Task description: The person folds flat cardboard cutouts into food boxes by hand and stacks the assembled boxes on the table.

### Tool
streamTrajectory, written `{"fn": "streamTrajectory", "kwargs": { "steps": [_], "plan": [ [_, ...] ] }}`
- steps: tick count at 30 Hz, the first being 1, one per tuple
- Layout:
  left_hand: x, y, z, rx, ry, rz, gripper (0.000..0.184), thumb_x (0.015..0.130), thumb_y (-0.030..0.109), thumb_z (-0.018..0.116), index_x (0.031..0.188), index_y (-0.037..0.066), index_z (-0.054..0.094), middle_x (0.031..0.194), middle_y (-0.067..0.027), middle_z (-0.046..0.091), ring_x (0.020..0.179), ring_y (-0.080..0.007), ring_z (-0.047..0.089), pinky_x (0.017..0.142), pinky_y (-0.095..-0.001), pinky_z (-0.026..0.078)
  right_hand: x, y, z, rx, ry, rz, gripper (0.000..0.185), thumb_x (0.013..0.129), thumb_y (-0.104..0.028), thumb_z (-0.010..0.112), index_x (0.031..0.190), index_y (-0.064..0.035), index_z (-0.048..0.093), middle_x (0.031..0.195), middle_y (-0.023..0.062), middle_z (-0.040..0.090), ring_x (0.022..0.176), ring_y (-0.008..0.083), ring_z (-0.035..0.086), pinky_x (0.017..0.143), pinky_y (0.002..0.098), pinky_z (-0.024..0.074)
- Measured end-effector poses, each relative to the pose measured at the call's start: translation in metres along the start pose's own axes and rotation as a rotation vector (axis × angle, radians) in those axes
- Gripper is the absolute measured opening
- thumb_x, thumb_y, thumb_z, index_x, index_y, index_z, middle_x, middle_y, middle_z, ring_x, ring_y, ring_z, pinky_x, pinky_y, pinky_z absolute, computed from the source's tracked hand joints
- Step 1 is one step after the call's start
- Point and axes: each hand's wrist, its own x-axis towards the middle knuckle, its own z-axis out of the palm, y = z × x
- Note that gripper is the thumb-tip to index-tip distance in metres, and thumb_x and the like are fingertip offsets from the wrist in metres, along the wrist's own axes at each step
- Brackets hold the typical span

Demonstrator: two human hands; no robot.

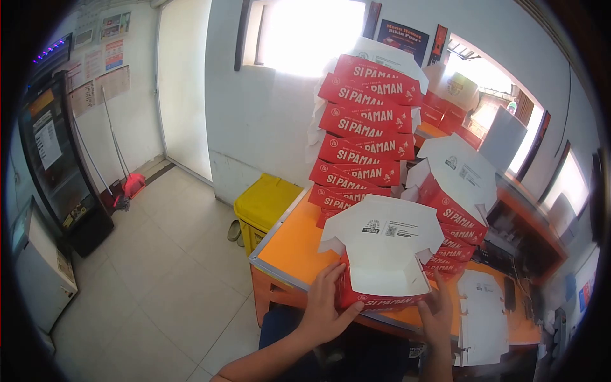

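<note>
A red and white cardboard box [385, 280] stands with its lid raised and its inside bare, near the front edge of the orange table [286, 251]. My left hand [328, 309] grips its left front corner, thumb on the front face. At the right front corner, my right hand [437, 312] has its fingers along the side and its thumb by the front. Behind the box rises a tall stack of similar red boxes [366, 149]. A second stack of red boxes [455, 223] stands to the right, its top one with the lid up.
Flat white cardboard sheets [484, 318] lie at the right, beside a dark phone-like object [510, 293]. A yellow bin [264, 204] stands behind the table's left edge. Far left are a glass-door fridge [57, 159] and a red dustpan [133, 184].
</note>
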Motion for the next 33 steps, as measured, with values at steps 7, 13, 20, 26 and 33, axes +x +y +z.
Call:
{"fn": "streamTrajectory", "kwargs": {
  "steps": [7,13,20,26,33],
  "plan": [
    [0.001,0.003,0.002,0.058,-0.036,0.007,0.084,0.102,0.042,0.068,0.163,-0.004,0.031,0.162,-0.0287,0.037,0.147,-0.0449,0.04,0.123,-0.0546,0.028,0.002,0.043,-0.009,0.07,-0.119,0.008,0.06,0.105,-0.017,0.065,0.158,0.0056,0.045,0.154,0.0173,0.056,0.146,0.0272,0.05,0.124,0.0431,0.0348],
    [0.0,-0.002,-0.001,0.106,-0.069,0.008,0.081,0.103,0.034,0.065,0.165,-0.005,0.031,0.161,-0.0297,0.039,0.146,-0.0458,0.041,0.122,-0.0537,0.029,0.006,0.048,0.003,0.024,-0.042,-0.039,0.059,0.108,-0.022,0.064,0.156,0.0058,0.046,0.154,0.0172,0.055,0.144,0.0273,0.051,0.122,0.0414,0.0369],
    [0.01,-0.007,-0.012,0.07,-0.061,0.016,0.07,0.102,0.031,0.067,0.157,-0.007,0.043,0.149,-0.0288,0.053,0.141,-0.0452,0.049,0.12,-0.0526,0.035,-0.001,0.058,0.002,0.073,-0.051,-0.067,0.057,0.109,-0.022,0.061,0.156,0.0046,0.044,0.148,0.0168,0.058,0.141,0.0263,0.054,0.121,0.0419,0.0391],
    [0.011,-0.015,-0.007,-0.182,0.054,-0.11,0.042,0.102,0.022,0.07,0.131,-0.004,0.056,0.144,-0.0233,0.057,0.128,-0.0311,0.057,0.112,-0.0437,0.043,-0.001,0.06,0.008,0.232,-0.05,-0.082,0.041,0.103,-0.02,0.071,0.135,0.0007,0.055,0.141,0.0137,0.06,0.133,0.025,0.058,0.115,0.0412,0.044],
    [0.013,-0.025,-0.015,-0.1,0.049,0.0,0.031,0.096,0.015,0.078,0.114,0.001,0.058,0.132,-0.0191,0.062,0.118,-0.0297,0.06,0.103,-0.0412,0.048,0.013,0.035,-0.011,-0.363,-0.126,-0.288,0.037,0.086,-0.017,0.084,0.115,-0.0025,0.067,0.126,0.0163,0.068,0.12,0.0379,0.063,0.105,0.0464,0.0487]
  ]
}}
